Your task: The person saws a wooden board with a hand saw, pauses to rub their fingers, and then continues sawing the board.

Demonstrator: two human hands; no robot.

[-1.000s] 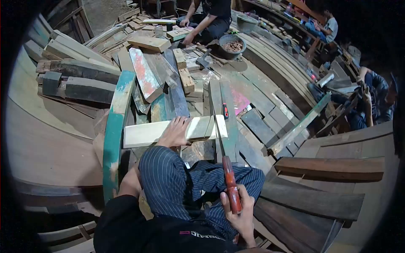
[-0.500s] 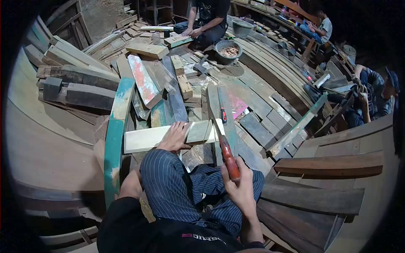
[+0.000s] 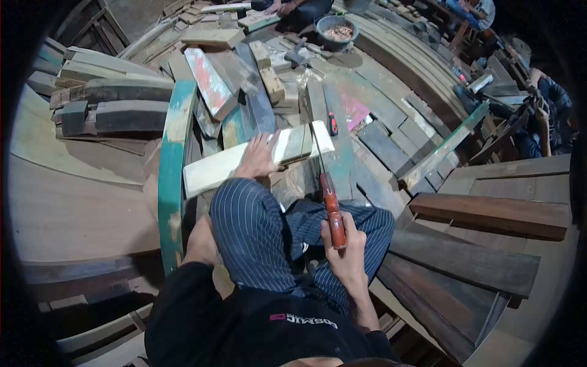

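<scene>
A pale wooden board (image 3: 226, 164) lies slanted in front of my knees. My left hand (image 3: 258, 160) grips it from above, fingers across the top and thumb near the close edge. My right hand (image 3: 346, 252) is closed around the red-brown wooden handle of a handsaw (image 3: 331, 205). The saw's narrow blade, seen nearly edge-on, crosses the board near its right end. Beneath that end runs a long grey beam (image 3: 316, 101). A small red-and-black tool (image 3: 332, 124) rests just beyond the board's right end.
A green-painted curved plank (image 3: 171, 202) stands by my left leg. Stacked timbers (image 3: 131, 119) are at the left, dark beams (image 3: 489, 214) at the right. A hammer-like tool (image 3: 296, 54) and a bowl of chips (image 3: 338, 32) lie farther off. Other people sit at the back and right.
The camera view has tilted down and shifted. The board appears more slanted, its right end higher. My left hand stays on it, and the saw remains across its right end.
</scene>
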